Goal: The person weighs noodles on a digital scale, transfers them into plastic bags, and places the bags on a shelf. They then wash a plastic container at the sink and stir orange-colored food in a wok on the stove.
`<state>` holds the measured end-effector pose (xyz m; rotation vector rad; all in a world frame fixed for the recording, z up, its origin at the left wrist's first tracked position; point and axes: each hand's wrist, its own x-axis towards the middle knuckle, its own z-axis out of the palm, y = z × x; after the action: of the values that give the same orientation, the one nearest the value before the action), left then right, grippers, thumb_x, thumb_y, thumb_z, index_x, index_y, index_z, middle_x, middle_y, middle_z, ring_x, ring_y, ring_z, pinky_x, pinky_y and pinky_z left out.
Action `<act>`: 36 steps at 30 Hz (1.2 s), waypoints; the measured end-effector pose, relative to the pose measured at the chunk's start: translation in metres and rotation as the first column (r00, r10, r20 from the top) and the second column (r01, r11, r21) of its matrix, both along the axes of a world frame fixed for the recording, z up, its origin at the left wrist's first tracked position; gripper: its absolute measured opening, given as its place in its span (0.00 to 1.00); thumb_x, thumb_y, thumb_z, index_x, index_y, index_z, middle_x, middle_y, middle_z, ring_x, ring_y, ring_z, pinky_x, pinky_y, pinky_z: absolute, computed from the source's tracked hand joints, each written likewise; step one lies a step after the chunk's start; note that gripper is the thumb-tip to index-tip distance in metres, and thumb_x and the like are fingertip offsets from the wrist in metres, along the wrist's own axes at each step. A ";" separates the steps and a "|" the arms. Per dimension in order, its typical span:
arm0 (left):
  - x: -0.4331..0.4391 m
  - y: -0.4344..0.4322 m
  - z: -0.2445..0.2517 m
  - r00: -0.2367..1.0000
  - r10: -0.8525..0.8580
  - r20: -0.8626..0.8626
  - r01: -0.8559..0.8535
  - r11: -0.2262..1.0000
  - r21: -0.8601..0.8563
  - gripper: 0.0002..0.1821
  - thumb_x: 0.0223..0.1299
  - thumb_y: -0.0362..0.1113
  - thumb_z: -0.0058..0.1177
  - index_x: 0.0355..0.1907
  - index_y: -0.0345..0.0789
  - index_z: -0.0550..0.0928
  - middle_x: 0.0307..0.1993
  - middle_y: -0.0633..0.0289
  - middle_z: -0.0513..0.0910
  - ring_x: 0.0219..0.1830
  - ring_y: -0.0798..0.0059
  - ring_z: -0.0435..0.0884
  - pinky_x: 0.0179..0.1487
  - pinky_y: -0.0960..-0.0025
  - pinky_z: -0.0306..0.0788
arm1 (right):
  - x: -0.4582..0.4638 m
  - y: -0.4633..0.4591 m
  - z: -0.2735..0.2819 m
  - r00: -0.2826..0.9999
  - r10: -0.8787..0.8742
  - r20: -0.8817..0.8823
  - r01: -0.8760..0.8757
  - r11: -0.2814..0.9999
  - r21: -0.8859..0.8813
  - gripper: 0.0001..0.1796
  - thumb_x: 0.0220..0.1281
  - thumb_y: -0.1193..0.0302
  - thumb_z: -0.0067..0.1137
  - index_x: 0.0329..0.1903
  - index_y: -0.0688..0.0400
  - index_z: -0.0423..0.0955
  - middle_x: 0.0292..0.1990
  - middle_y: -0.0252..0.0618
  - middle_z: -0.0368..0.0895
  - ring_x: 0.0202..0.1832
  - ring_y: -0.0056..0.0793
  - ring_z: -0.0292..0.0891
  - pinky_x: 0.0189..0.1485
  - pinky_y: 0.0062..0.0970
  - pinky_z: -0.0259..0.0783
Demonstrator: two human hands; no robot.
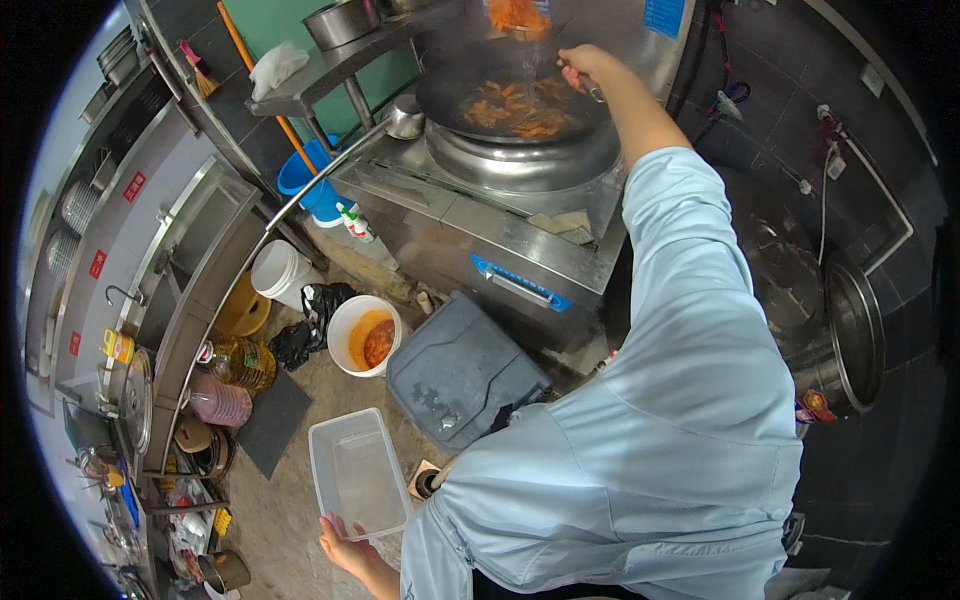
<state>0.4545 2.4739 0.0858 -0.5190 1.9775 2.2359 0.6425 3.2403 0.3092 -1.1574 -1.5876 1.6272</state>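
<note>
My right hand [589, 66] grips a handle [595, 91] over the right side of a large dark wok [442, 101]. Strips of orange food [517, 13] are held up above the wok, with liquid dripping down; the tool beneath them is mostly lost in steam. More orange-brown strips [517, 109] lie in the liquid inside the wok, which rests on a round steel stove ring [517, 161]. Low on my left, my left hand [349, 547] holds a clear rectangular plastic tub [356, 469] by its near end. Nothing shows inside that tub.
A grey lidded bin [465, 367] stands before the stove's front panel. Beside it is a white bucket [341, 352] with red-orange contents. Left of these are a black plastic bag [300, 337] and an oil jug [244, 364]. A steel ladle [406, 118] sits left of the wok.
</note>
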 end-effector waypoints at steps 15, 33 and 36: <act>-0.016 0.007 -0.015 0.998 -0.054 0.030 0.053 0.998 0.044 0.19 0.52 0.51 0.60 0.35 0.43 0.69 0.56 0.64 0.73 0.62 0.68 0.62 0.50 0.57 0.57 | 0.033 -0.039 -0.064 0.987 -0.068 0.145 0.106 0.958 -0.268 0.21 0.70 0.62 0.37 0.20 0.55 0.61 0.09 0.32 0.61 0.08 0.22 0.58 0.11 0.27 0.57; -0.032 0.019 -0.023 0.965 -0.210 0.155 0.177 0.963 0.202 0.24 0.50 0.49 0.55 0.49 0.44 0.71 0.54 0.63 0.71 0.56 0.66 0.65 0.44 0.55 0.61 | 0.052 -0.027 -0.097 0.880 -0.032 0.473 -0.063 0.981 0.184 0.23 0.70 0.60 0.37 0.23 0.62 0.70 0.09 0.43 0.68 0.11 0.32 0.63 0.18 0.32 0.60; -0.042 0.020 -0.039 0.934 -0.302 0.192 0.270 0.947 0.176 0.28 0.49 0.50 0.52 0.55 0.44 0.69 0.54 0.62 0.70 0.55 0.63 0.66 0.44 0.52 0.62 | 0.055 -0.042 -0.089 0.965 -0.064 0.253 0.072 0.997 -0.022 0.19 0.69 0.63 0.41 0.23 0.60 0.65 0.10 0.39 0.66 0.10 0.28 0.62 0.14 0.30 0.58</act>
<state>0.4121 2.4941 0.0472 -0.4063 1.6468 2.0298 0.6975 3.1978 0.2202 -1.4672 -1.6612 1.5129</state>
